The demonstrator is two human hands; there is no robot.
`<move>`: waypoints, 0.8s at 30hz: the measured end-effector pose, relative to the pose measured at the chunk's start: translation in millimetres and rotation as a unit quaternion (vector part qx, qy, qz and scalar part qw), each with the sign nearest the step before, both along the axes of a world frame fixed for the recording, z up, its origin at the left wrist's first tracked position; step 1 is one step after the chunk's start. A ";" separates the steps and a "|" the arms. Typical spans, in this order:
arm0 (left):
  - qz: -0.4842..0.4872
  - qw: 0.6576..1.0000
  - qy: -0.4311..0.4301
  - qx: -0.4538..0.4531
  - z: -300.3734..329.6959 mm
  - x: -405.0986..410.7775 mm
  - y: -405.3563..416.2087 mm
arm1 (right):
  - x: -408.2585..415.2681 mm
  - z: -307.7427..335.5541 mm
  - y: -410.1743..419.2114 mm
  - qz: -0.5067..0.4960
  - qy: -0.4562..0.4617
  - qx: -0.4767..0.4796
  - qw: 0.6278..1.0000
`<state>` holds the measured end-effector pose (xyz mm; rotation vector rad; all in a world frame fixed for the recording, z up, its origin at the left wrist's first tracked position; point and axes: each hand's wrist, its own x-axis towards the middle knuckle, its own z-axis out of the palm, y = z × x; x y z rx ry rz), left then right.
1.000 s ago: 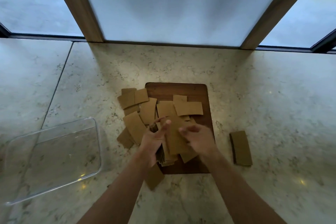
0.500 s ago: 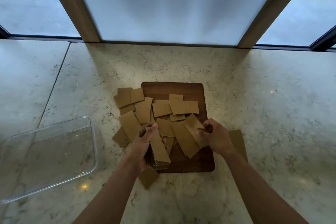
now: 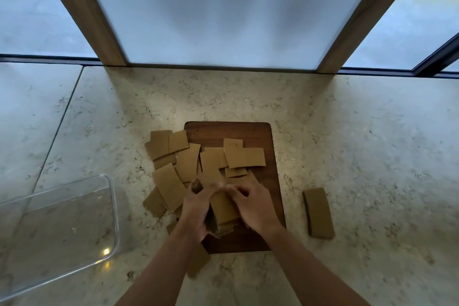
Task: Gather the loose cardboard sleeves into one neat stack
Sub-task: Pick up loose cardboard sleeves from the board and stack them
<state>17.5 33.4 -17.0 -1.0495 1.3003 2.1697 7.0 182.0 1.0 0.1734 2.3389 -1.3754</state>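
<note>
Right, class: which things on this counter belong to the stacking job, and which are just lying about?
Part of the job:
- stack of sleeves, held by the left hand and right hand
- loose sleeves spread over the wooden board
- lone sleeve on the counter to the right

Just lying about:
- clear plastic tray

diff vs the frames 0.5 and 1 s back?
The right hand came back left from the board's right side, laying a picked-up sleeve onto the stack gripped by the left hand. Unchanged: the scattered sleeves, the lone sleeve at right, the clear tray.
</note>
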 end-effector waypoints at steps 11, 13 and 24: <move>0.003 0.999 0.038 0.033 -2.2 -2.6 -37.8 | -135.3 -34.0 44.4 0.191 0.063 0.360 0.911; 0.013 0.998 0.051 0.047 -2.2 -3.7 -35.3 | -134.0 -31.6 57.7 0.122 0.099 0.338 0.928; -0.073 0.996 0.046 -0.030 2.4 -5.6 2.3 | -4.3 -4.3 26.6 -0.120 -0.112 -0.135 0.977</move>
